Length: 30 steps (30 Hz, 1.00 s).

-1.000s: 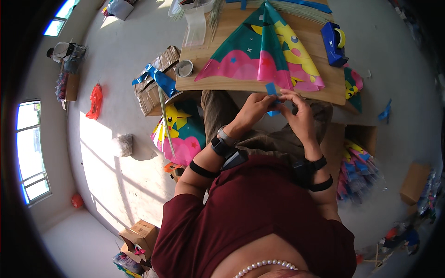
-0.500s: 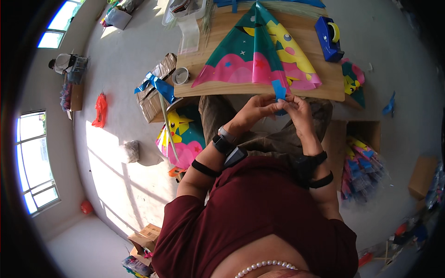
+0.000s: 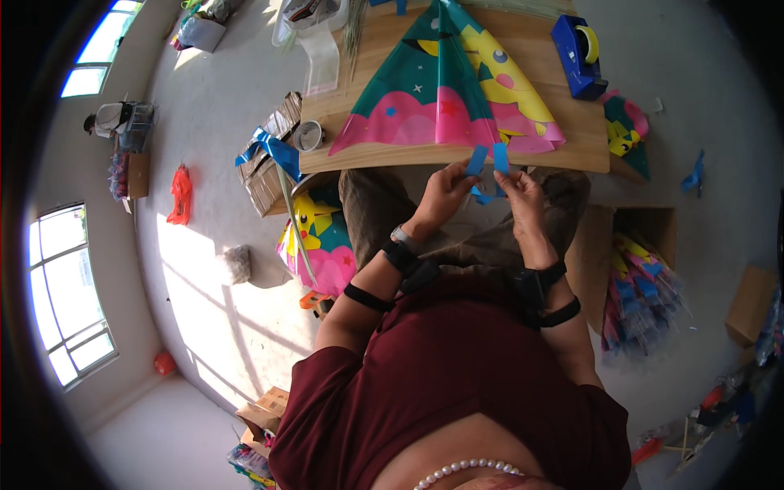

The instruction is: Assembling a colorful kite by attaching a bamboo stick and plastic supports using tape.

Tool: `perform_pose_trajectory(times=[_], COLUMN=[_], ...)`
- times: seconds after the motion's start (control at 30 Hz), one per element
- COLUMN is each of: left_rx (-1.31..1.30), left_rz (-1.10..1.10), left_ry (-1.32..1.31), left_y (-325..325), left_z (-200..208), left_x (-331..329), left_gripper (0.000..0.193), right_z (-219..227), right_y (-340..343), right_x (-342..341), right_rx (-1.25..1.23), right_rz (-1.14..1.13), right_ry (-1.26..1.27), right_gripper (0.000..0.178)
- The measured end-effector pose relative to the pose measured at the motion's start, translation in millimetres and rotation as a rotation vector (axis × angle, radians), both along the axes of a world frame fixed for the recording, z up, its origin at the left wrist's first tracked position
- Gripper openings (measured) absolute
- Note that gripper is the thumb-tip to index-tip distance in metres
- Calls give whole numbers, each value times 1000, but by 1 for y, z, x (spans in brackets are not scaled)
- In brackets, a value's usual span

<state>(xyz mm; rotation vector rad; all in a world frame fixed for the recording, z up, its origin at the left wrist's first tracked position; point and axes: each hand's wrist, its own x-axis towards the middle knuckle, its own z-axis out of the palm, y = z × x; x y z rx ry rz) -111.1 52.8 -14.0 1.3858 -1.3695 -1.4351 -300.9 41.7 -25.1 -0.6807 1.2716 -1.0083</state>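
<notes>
Just off the near edge of the table, my left hand (image 3: 447, 189) pinches a short flat blue strip (image 3: 476, 160) that sticks up from the fingertips. A similar blue strip (image 3: 501, 158) stands up from the pinched fingers of my right hand (image 3: 523, 196). A narrow gap separates the two strips. More blue material (image 3: 483, 198) shows lower between the hands; whether it joins the strips I cannot tell. Beyond them, a folded triangular kite (image 3: 457, 90) in green, pink and yellow with a cartoon figure lies on the table, its lower edge close to the strips.
The wooden table (image 3: 580, 139) carries a blue tape dispenser (image 3: 576, 61) at right and a round tin (image 3: 309, 136) at left. An open cardboard box (image 3: 592, 245) of bundled kites stands right of my legs. Printed kite sheets (image 3: 327, 245) hang at left beside crumpled cardboard.
My hands have drawn slightly apart. Where one blue piece showed at the fingertips, two separate upright strips now show, one per hand. The view has shifted a little.
</notes>
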Motion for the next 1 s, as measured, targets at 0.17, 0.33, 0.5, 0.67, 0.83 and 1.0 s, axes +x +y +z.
perform_pose_trajectory(times=[0.17,0.33,0.5,0.67,0.83,1.0], left_rx=[143,238,216,-156,135,456], left_rz=[121,240,248,209,273,375], left_ry=[505,611,422,-74,323,721], left_y=[-7,-8,-9,-19,-18,-14], left_z=[-3,-11,-34,-16,-27,-35], left_x=[-6,-7,-4,-9,-13,-21], left_gripper=[34,30,25,21,19,17], right_z=[-12,-19,-25,-28,-30,-29], right_y=[1,1,1,0,0,1], right_x=[-3,0,1,-2,2,9], right_rx=[20,72,87,59,31,93], right_rz=[6,10,37,56,48,53], right_ry=[-43,-29,-28,0,-65,-103], right_gripper=[15,13,13,14,13,14])
